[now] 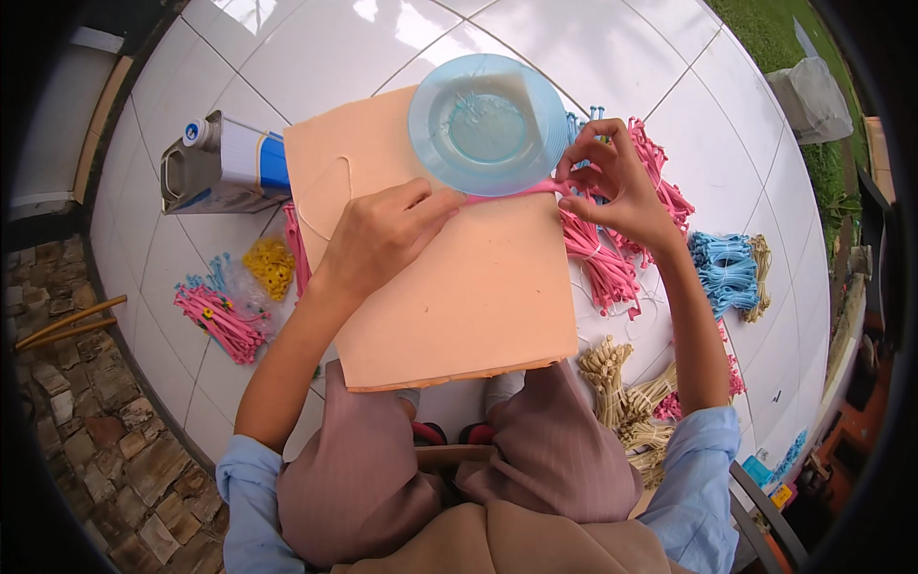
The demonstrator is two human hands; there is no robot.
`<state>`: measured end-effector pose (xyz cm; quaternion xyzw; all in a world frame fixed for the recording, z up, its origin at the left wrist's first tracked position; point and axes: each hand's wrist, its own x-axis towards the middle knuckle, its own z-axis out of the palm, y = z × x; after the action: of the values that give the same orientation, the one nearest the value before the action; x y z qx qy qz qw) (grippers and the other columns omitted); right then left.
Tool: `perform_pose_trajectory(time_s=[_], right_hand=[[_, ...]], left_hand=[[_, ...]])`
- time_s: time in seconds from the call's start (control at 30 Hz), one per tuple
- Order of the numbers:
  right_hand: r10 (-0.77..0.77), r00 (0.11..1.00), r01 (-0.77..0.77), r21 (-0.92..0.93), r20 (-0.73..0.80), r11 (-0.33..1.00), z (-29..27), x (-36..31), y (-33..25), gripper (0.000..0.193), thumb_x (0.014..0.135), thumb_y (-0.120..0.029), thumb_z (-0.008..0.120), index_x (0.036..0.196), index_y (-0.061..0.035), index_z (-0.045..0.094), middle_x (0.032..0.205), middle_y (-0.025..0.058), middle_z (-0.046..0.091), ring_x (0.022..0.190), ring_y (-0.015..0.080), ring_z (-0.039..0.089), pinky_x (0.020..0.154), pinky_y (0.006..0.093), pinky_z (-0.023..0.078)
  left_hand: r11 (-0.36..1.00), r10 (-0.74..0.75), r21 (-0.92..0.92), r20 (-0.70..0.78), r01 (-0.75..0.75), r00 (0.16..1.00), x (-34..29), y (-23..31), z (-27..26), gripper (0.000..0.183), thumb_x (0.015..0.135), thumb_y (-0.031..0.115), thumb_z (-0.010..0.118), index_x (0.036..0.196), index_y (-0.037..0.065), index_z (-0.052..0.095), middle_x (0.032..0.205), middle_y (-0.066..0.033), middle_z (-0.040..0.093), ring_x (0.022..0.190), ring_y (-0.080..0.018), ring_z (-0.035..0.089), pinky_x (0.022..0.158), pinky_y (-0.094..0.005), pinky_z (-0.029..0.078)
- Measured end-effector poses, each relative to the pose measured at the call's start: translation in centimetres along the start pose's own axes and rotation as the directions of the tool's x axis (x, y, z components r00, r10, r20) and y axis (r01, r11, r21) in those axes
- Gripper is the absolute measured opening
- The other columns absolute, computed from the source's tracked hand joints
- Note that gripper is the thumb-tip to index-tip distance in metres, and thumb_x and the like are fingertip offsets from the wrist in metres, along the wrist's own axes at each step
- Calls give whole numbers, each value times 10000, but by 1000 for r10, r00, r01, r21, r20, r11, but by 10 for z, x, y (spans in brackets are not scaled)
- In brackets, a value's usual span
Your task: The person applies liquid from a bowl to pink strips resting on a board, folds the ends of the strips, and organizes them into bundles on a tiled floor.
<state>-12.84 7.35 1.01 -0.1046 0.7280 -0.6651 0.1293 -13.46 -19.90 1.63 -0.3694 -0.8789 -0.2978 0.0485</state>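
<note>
A pink strap (512,193) lies along the near rim of a translucent blue plate (430,143) on a peach-coloured board (449,306). My left hand (392,230) is closed, pinching the strap's left end between thumb and fingers. At the strap's right end is my right hand (626,187), its thumb and bent fingers apart and no firm grip visible. Some clear, wet-looking stuff (483,110) shows in the plate, with a pale sheet (521,91) at its far right side. A thin white cord (346,177) curves over the board's left part.
The board rests across my knees. On white tiles stand a metal can (229,167) at left and pink strap bundles (602,263) at right. Further right are blue bundles (724,273); beige bundles (650,392) lie nearer. Yellow pieces (269,266) and pink straps (220,320) are left.
</note>
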Motion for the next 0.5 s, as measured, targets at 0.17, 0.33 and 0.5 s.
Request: perform_pose_trajectory(time_s=[0.17,0.33,0.5], right_hand=[[-68,996,70,37,-51,997,3,-5,9,518,709,-6,714,1079,-68,356,945,83,531,891,161,566,809,315,494],[-67,996,70,55,-63,996,5,-8,9,499,718,-15,722,1063,-70,365,943,87,536,889,159,566,775,301,497],[-124,991,123,-12,-52,992,5,-12,16,484,724,-23,720,1062,-82,378,955,80,541,901,166,559,794,311,458]], left_hand=[[1000,13,2,2,-13,1000,-1,-2,1,134,749,50,662,880,69,645,745,-56,599,637,-220,606,552,-315,488],[999,39,-11,-4,-40,999,-3,-3,2,158,761,68,629,919,84,622,701,-57,518,619,-210,583,536,-316,473],[999,53,-8,-23,-53,998,-3,-5,5,162,757,69,630,918,84,623,702,-56,515,621,-206,583,533,-315,471]])
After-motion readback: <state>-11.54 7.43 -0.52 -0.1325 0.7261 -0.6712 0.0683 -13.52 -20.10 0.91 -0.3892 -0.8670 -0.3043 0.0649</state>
